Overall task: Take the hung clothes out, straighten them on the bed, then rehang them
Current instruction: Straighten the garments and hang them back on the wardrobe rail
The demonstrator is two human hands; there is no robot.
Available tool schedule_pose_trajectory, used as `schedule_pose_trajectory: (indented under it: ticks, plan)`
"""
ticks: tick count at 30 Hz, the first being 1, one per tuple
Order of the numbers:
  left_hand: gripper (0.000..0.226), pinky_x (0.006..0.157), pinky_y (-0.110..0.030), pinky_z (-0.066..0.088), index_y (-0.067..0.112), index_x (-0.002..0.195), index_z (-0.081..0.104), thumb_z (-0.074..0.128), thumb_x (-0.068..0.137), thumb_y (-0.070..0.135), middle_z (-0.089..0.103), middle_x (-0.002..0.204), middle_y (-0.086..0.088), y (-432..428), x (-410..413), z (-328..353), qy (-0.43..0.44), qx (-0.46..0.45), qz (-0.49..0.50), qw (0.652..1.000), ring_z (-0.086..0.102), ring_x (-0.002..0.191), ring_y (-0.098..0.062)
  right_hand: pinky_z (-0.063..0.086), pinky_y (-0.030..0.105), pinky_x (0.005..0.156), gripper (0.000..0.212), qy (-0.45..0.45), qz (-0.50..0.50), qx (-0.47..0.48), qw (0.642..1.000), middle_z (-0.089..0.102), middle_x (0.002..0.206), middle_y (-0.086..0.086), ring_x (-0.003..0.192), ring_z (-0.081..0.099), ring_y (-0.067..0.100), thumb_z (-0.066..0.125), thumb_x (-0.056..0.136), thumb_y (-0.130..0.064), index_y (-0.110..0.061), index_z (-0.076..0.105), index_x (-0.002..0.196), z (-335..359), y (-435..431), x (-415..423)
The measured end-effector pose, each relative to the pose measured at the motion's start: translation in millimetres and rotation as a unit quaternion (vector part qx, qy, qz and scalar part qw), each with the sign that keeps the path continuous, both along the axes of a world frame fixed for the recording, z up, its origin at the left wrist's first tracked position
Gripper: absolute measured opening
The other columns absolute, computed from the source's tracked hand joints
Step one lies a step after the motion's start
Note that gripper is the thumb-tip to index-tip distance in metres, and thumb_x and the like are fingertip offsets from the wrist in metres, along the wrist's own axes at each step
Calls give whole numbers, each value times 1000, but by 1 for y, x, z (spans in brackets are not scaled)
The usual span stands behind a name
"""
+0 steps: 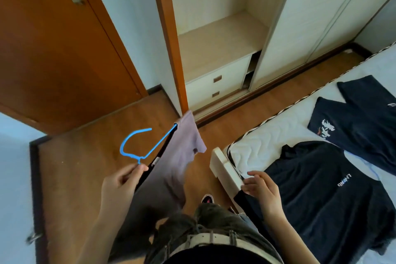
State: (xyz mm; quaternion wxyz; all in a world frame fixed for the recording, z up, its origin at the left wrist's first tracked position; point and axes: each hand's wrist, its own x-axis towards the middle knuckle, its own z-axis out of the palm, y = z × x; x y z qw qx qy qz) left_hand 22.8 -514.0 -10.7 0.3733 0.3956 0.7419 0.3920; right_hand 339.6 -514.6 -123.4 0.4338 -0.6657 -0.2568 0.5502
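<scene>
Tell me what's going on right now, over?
Left hand pinching blue hanger carrying lilac garment. Right hand open over dark T-shirt on bed. Path to wardrobe unobstructed.

The left hand (120, 180) pinches a blue hanger (137, 146) carrying a lilac shirt (171, 169); the right hand (262, 191) rests open-fingered on a dark shirt (317, 195) lying on the bed (263, 141).

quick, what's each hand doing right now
Left hand: closed, pinching the blue hanger that carries the purple shirt.
Right hand: open, holding nothing, over the edge of the dark t-shirt on the bed.
</scene>
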Motion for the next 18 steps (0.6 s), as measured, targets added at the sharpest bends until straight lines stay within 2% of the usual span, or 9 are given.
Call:
schedule_pose_trajectory:
  ticks: [1, 3, 5, 7, 9, 12, 14, 15, 18]
  plan:
    - [27, 71, -34, 47, 24, 67, 75, 64, 91, 15, 74, 76, 0, 20, -4, 2, 5, 8, -3, 1000, 63, 76, -18, 53, 44, 76, 23, -2, -4, 3, 1000, 68, 90, 27, 78, 65, 36, 43, 98, -10, -5, 66, 98, 6, 24, -4]
    - [34, 66, -23, 44, 38, 67, 75, 64, 90, 15, 72, 73, -2, 60, -12, 7, 16, 23, -22, 999, 58, 70, -8, 55, 41, 76, 23, -2, -16, 9, 1000, 69, 90, 24, 79, 67, 34, 43, 98, -11, -5, 65, 100, 18, 69, -11]
    - [40, 54, -8, 38, 47, 68, 73, 63, 91, 14, 65, 54, 8, 102, -21, 13, 8, 28, -47, 998, 52, 54, 6, 56, 38, 76, 24, -3, -22, 19, 1000, 69, 90, 21, 78, 67, 31, 41, 99, -11, -4, 64, 103, 28, 114, -18]
    - [36, 47, -5, 33, 42, 72, 74, 63, 91, 13, 61, 48, 15, 146, -29, 13, 12, 33, -77, 996, 49, 46, 6, 56, 37, 76, 25, -12, -30, 31, 999, 68, 89, 20, 78, 67, 29, 40, 100, -11, -3, 63, 104, 30, 155, -25]
    - [30, 44, -8, 30, 28, 71, 75, 62, 92, 12, 60, 48, 13, 193, -34, 7, 16, 26, -105, 994, 45, 43, 2, 55, 40, 78, 24, -20, -48, 41, 998, 68, 87, 19, 79, 66, 30, 40, 99, -10, -4, 63, 103, 27, 194, -32]
    - [25, 43, -12, 28, 21, 75, 75, 61, 93, 11, 57, 45, 6, 268, -36, -7, -8, 15, -158, 987, 40, 40, -2, 54, 42, 78, 24, -30, -92, 47, 994, 68, 86, 18, 81, 67, 32, 40, 99, -9, -4, 64, 101, 19, 244, -42]
    - [23, 45, -16, 29, 20, 74, 76, 63, 92, 13, 63, 55, -6, 317, -31, -12, -10, 18, -218, 976, 39, 43, -2, 54, 43, 79, 24, -27, -138, 43, 989, 68, 85, 17, 80, 67, 33, 40, 98, -8, -4, 64, 101, 16, 270, -48]
    - [21, 46, -16, 29, 18, 74, 76, 64, 91, 12, 65, 59, -6, 341, -27, -13, -10, 20, -248, 968, 41, 45, -1, 54, 44, 79, 24, -24, -165, 40, 985, 68, 84, 16, 80, 67, 33, 40, 98, -8, -4, 64, 101, 15, 281, -51]
    - [20, 54, -9, 38, 17, 75, 75, 65, 90, 8, 69, 61, 14, 404, -6, -9, -10, 24, -331, 943, 56, 55, 6, 53, 46, 80, 25, -8, -245, 29, 969, 68, 84, 18, 80, 65, 35, 39, 99, -8, -1, 63, 101, 17, 301, -58]
